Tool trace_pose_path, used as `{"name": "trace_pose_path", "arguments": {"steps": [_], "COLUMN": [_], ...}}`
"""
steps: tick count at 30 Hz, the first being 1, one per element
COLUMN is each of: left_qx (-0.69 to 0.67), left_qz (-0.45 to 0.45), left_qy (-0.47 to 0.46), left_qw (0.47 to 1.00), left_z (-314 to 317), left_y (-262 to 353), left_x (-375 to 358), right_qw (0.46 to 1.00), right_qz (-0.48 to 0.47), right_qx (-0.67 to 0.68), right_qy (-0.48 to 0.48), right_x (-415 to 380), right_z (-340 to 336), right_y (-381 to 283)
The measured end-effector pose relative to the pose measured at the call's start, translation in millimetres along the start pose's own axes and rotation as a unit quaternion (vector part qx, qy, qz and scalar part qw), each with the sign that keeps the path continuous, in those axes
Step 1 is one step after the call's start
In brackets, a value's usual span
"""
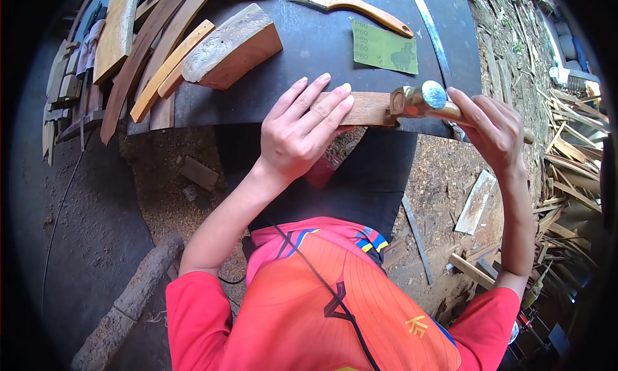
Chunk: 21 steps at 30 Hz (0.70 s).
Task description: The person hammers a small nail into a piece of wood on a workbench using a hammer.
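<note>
Near the front edge of the dark table, my left hand (308, 127) is closed round a short flat piece of wood (368, 108), fingers laid over its top and the thumb hidden beneath. My right hand (492, 126) grips the wooden handle of a hammer (432, 95), whose butt end sticks out past the palm. The hammer's round metal face points up toward me, and its head overlaps the right end of the wood piece. A green sheet of P60 sandpaper (385, 49) lies on the table just beyond the hammer.
A paintbrush (370, 11) and a long metal ruler (432, 33) lie on the table (309, 55). A thick wood block (235, 49) and several curved planks (138, 55) are stacked to the left. Wood scraps (570, 178) pile up at the right; a log (125, 313) lies at lower left.
</note>
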<state>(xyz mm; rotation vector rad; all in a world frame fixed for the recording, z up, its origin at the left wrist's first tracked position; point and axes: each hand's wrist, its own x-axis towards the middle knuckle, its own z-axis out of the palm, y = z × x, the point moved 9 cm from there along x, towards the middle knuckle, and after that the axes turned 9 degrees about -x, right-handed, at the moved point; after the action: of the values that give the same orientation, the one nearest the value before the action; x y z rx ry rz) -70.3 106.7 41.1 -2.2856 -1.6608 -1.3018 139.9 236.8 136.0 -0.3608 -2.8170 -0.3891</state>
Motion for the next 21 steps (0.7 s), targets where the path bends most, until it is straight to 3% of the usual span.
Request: {"name": "trace_pose_path", "arguments": {"steps": [21], "left_qx": [-0.004], "left_qz": [-0.007], "left_qy": [-0.003], "left_qw": [1.000], "left_z": [0], "left_y": [2], "left_x": [-1], "right_qw": [0.989], "right_qz": [0.090], "right_qx": [0.020], "right_qy": [0.111], "right_x": [-35], "right_z": [13], "right_y": [-5]}}
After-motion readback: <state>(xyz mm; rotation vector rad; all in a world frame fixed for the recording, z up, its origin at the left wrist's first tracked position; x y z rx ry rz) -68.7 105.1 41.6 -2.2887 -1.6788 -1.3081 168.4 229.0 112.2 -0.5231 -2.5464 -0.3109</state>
